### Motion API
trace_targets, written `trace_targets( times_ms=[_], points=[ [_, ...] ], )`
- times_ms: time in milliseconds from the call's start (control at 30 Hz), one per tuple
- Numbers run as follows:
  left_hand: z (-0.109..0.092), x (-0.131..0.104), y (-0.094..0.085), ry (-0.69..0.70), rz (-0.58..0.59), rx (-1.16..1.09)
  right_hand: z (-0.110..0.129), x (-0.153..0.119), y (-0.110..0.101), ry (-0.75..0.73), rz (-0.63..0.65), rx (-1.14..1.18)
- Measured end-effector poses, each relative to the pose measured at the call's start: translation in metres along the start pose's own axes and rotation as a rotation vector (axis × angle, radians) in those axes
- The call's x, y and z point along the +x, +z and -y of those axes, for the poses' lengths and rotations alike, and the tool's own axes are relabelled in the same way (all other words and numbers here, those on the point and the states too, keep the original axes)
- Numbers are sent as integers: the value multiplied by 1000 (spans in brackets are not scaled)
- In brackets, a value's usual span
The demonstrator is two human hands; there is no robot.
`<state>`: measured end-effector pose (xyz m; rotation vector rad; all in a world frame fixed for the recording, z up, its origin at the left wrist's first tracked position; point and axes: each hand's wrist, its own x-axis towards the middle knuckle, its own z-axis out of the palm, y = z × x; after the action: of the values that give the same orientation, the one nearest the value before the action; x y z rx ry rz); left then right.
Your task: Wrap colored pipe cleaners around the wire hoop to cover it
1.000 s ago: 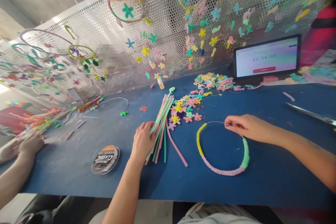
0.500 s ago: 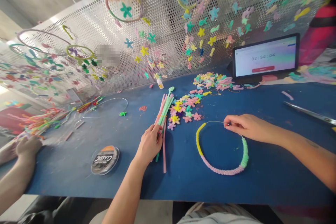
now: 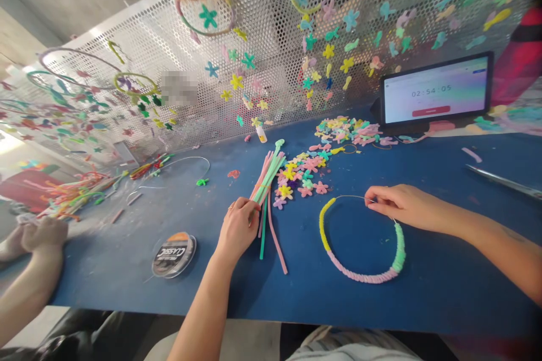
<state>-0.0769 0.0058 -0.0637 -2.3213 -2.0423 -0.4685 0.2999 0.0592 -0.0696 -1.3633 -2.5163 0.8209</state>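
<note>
My left hand [image 3: 240, 225] is closed around a bundle of pink and green pipe cleaners [image 3: 271, 172], whose lower ends splay out over the blue table. To the right, my right hand [image 3: 387, 201] pinches the bare wire at the top of a ring [image 3: 359, 277]. Yellow, pink and mint green pipe cleaner is coiled around much of that ring, which rests on the table. Beyond the left hand lies a pile of small pastel flower shapes [image 3: 302, 175].
A clear spool [image 3: 174, 255] lies left of my left arm. Scissors [image 3: 503, 181] are at the right, below a tablet [image 3: 438, 90] showing a timer. Another person's hands [image 3: 44, 234] work at the far left. Decorated hoops [image 3: 205, 17] hang before a perforated panel [image 3: 262, 28].
My left hand has shifted slightly on the bundle, and the loose lower pink strand has swung to the right. My right hand keeps its pinch on the ring's wire.
</note>
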Motion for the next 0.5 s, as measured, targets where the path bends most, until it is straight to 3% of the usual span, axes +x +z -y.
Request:
trace_targets(
  times_ms=[267, 500],
  points=[
    [-3, -1, 0, -16, 58, 25, -1, 1, 2, 8, 4, -13],
    [1, 1, -4, -181, 17, -141, -1, 1, 1, 5, 0, -10]
  ],
)
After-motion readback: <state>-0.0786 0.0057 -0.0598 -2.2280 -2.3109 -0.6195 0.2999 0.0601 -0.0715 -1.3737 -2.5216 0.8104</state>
